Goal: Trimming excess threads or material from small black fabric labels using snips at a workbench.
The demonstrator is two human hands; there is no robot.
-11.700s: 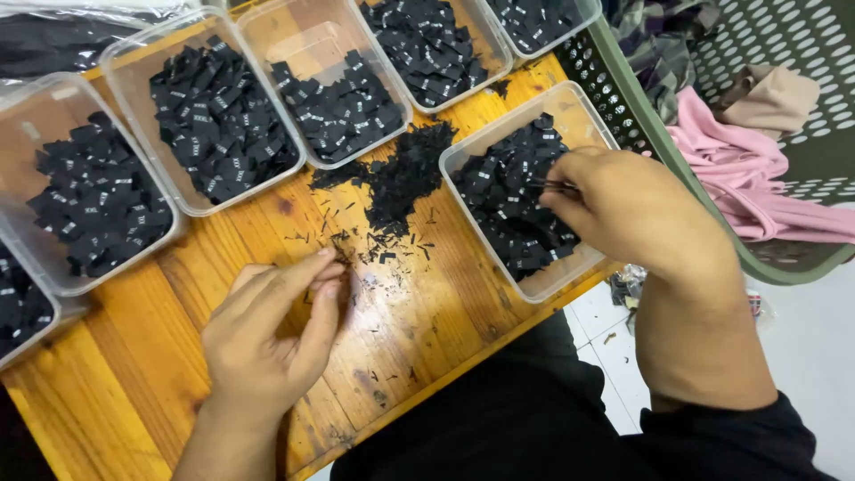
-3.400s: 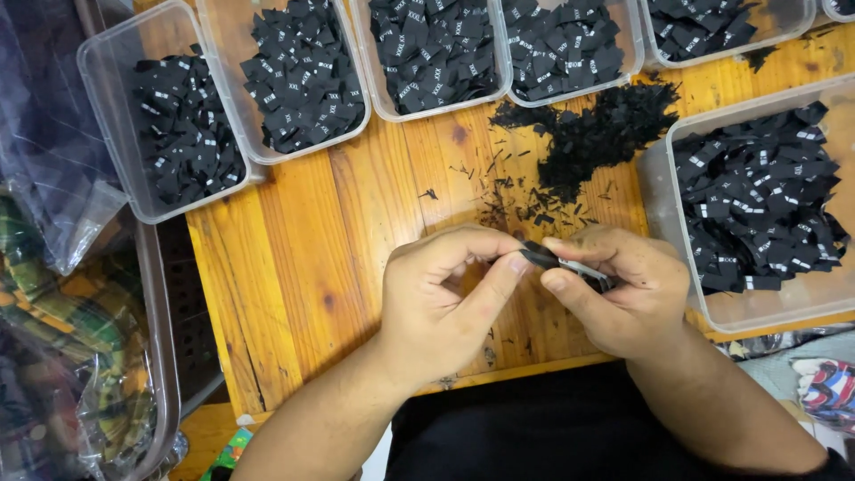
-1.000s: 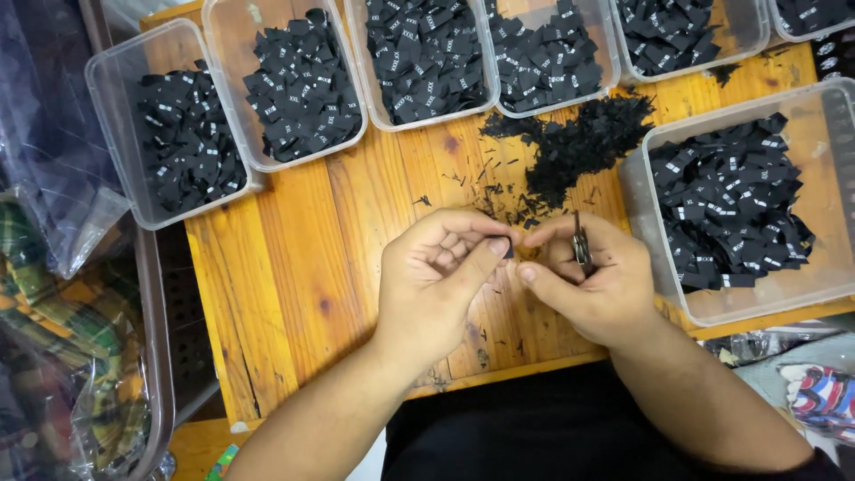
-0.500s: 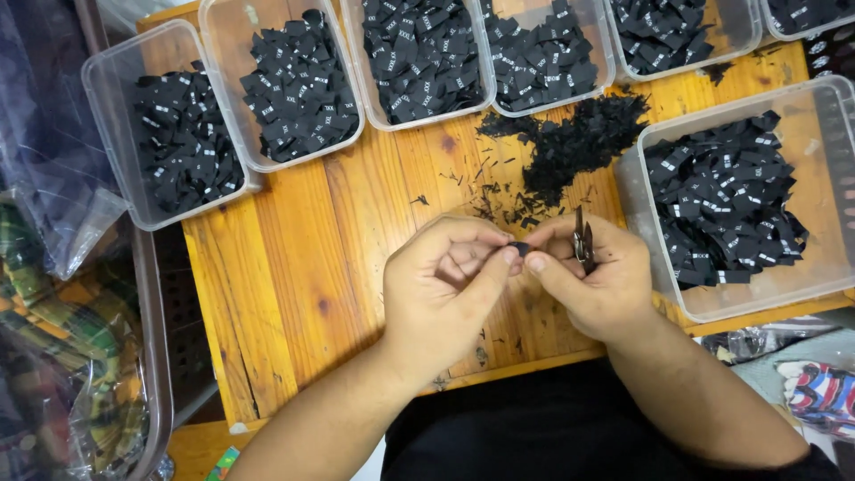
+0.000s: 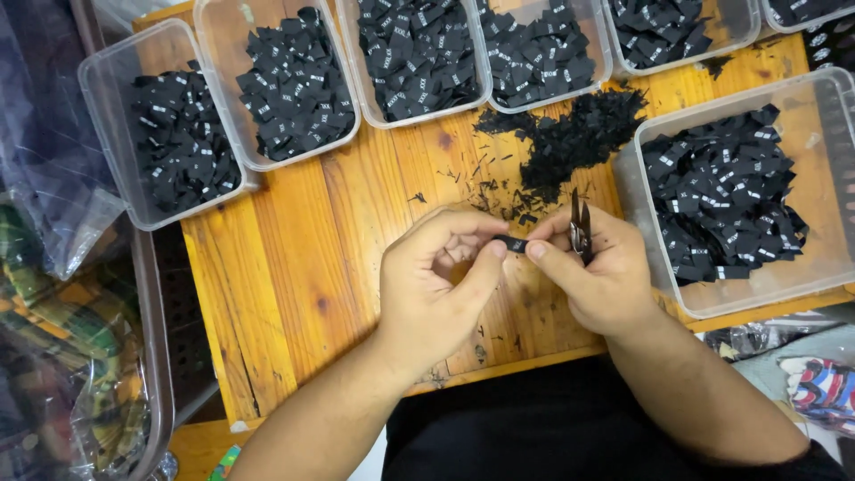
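Note:
Both hands meet over the wooden table point(image 5: 294, 267), pinching a small black fabric label point(image 5: 513, 243) between their fingertips. My left hand point(image 5: 436, 285) holds the label's left end with thumb and forefinger. My right hand point(image 5: 597, 272) holds the right end and also grips small dark metal snips point(image 5: 580, 227), blades pointing up and away from me. A heap of black cut scraps point(image 5: 570, 138) lies on the table just beyond the hands.
Several clear plastic tubs of black labels line the far edge, such as one tub point(image 5: 160, 134) at the left. A larger tub point(image 5: 739, 196) of labels sits right of my right hand. Bagged plaid fabric point(image 5: 62, 356) fills a bin at the left.
Over the last second the hands stay together holding the label; the fingers shifted slightly. Earlier, my right hand was reaching into the right tub while my left rested on the table.

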